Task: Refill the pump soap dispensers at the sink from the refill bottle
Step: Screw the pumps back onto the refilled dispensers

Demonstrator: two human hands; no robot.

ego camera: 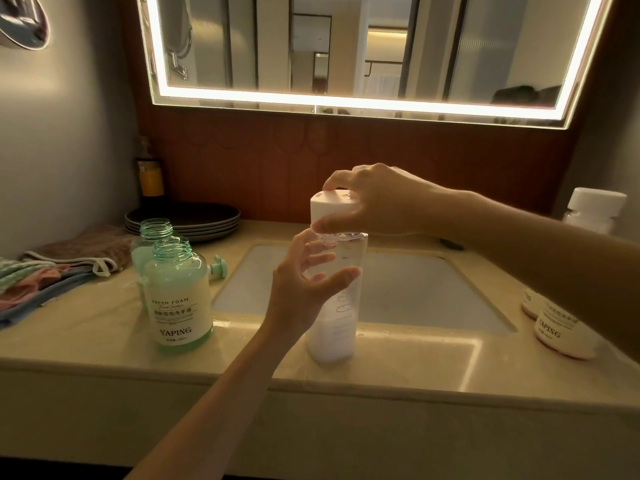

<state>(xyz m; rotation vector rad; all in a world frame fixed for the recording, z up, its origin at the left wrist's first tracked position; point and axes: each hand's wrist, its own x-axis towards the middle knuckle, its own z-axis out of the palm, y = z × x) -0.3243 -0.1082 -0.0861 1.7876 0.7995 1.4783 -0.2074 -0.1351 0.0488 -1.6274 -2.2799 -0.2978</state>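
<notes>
A tall clear refill bottle (337,320) with a white cap (329,211) stands on the counter's front edge before the sink (415,289). My right hand (374,199) grips the cap from above. My left hand (304,282) curls around the bottle's upper body. Two green dispenser bottles stand uncapped at the left: the near one (176,296) labelled YAPING, the other (152,244) behind it. A green pump head (218,268) lies beside them.
Two pink-based YAPING bottles (557,330) stand at the right under my forearm. A white-capped bottle (595,209) is at back right. Dark plates (187,216), folded cloths (52,271) and an amber pump bottle (150,174) occupy the left.
</notes>
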